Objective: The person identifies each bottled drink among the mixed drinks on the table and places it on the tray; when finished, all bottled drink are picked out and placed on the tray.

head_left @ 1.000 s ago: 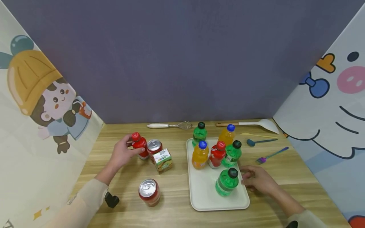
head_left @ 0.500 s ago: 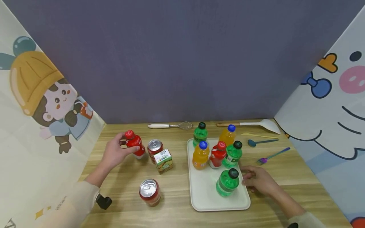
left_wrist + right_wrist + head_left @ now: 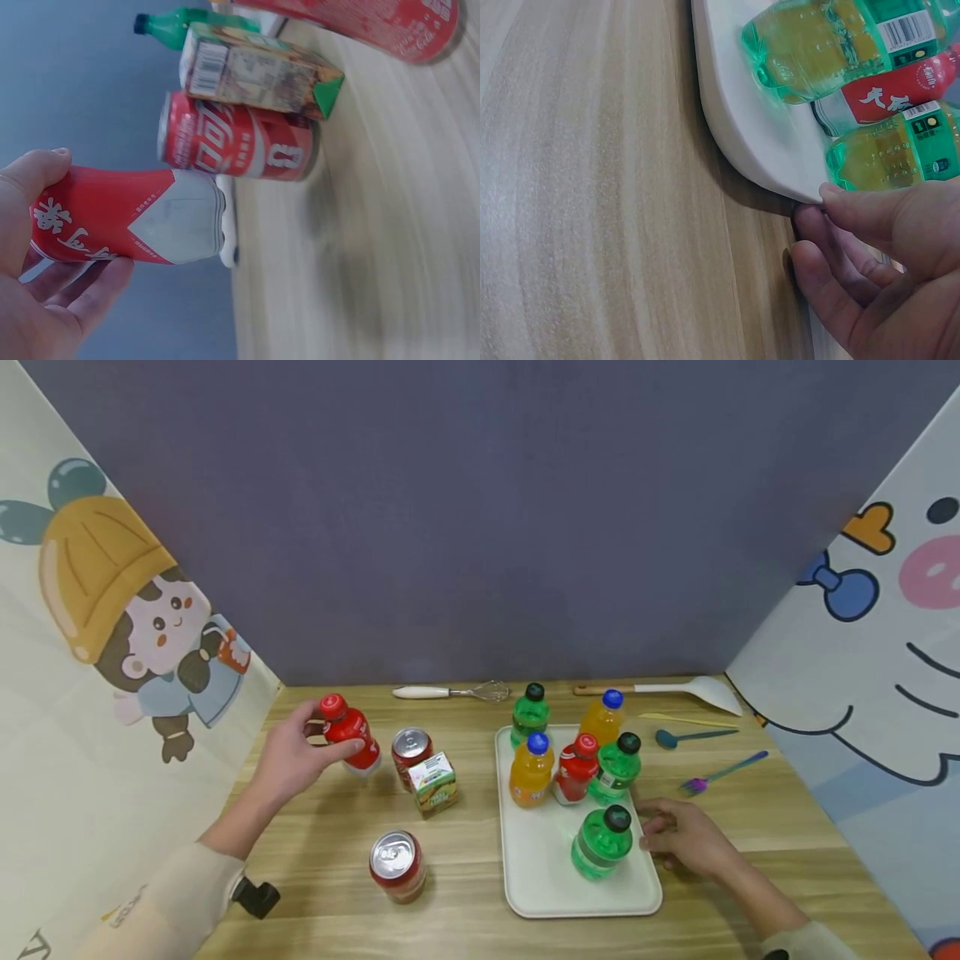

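Note:
My left hand (image 3: 288,758) grips a red bottle (image 3: 348,737) with a red cap, thumb on one side and fingers on the other. In the left wrist view the bottle (image 3: 124,215) is tilted, its white lower end off the table. To its right stand a red soda can (image 3: 411,752) and a small juice carton (image 3: 433,783). My right hand (image 3: 686,837) pinches the right rim of a white tray (image 3: 536,893), the thumb (image 3: 855,206) on top of the edge. On the tray stand green bottles (image 3: 602,847), orange bottles (image 3: 531,774) and another red bottle (image 3: 576,772).
Another soda can (image 3: 397,868) stands nearer the front. Along the back lie a whisk (image 3: 450,692) and a white spatula-like utensil (image 3: 708,693). A dark spoon (image 3: 693,737), a yellow utensil (image 3: 686,721) and a multicoloured fork (image 3: 720,774) lie right of the tray.
My left hand has carried the red bottle leftward and up, away from the soda can beside it. My right hand stays at the tray's rim.

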`<state>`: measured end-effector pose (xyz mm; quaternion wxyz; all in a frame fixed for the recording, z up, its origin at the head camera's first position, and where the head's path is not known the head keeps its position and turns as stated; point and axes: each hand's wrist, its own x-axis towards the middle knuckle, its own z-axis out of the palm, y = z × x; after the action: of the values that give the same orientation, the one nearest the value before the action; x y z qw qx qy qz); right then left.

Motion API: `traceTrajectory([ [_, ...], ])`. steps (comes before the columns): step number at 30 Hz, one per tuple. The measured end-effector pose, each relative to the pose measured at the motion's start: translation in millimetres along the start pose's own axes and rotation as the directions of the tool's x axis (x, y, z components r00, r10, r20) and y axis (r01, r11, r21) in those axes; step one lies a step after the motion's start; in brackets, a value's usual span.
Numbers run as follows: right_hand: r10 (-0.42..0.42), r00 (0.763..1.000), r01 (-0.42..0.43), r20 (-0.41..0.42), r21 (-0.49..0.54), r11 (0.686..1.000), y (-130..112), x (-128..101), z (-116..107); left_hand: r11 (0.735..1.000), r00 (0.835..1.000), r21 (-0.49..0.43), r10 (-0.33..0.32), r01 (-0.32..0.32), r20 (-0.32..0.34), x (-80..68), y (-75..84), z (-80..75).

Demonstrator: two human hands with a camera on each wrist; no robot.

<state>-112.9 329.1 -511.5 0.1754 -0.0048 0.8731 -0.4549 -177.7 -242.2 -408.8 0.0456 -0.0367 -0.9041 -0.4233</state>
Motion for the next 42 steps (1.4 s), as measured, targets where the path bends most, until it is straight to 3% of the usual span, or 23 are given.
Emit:
traceTrajectory([
  [11,-0.006,1.000,0.006,0.007,0.011,1.000,0,0,0,0.996,0.996,-0.005,0.089,-0.089,-0.016,-6.6,33.5,-4.1],
  [18,0.007,1.000,-0.007,-0.006,0.008,1.000,-2,1,-1,0.988,0.988,-0.031,0.154,-0.154,-0.002,-11.5,55.4,3.0],
  [32,0.011,1.000,-0.011,-0.001,0.021,1.000,-1,2,1,0.968,0.963,-0.166,0.215,-0.188,0.163,-10.4,94.3,40.7],
  [42,0.036,0.999,-0.036,-0.015,0.017,0.999,-4,1,1,0.961,0.908,-0.152,0.268,-0.230,0.321,-8.7,111.5,77.6],
])
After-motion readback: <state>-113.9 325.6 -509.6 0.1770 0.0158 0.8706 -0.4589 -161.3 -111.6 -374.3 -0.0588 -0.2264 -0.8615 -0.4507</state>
